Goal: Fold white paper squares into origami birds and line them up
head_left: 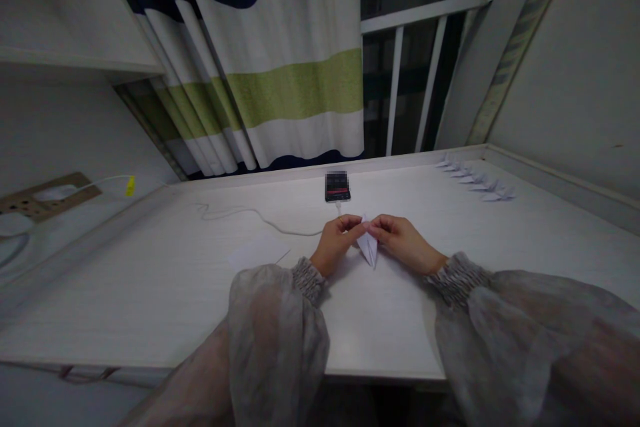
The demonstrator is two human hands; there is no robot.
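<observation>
Between my two hands is a piece of folded white paper (369,250), narrow and diamond-shaped, with two points side by side toward me. My left hand (340,240) pinches its upper left edge between thumb and fingers. On the opposite edge, the thumb and fingertips of my right hand (403,240) are closed on the same paper. My thumbs nearly meet across the upper part, and the fingertips behind it are hidden. The paper is held just over the white desk (380,327); whether it touches the surface I cannot tell.
Beyond my hands lies a phone (337,187) with a white cable (260,217) trailing left. Several folded paper cranes (475,179) stand in a row at the back right. A white sheet (255,252) lies left. A power strip (50,197) sits at far left, a curtain (280,80) behind.
</observation>
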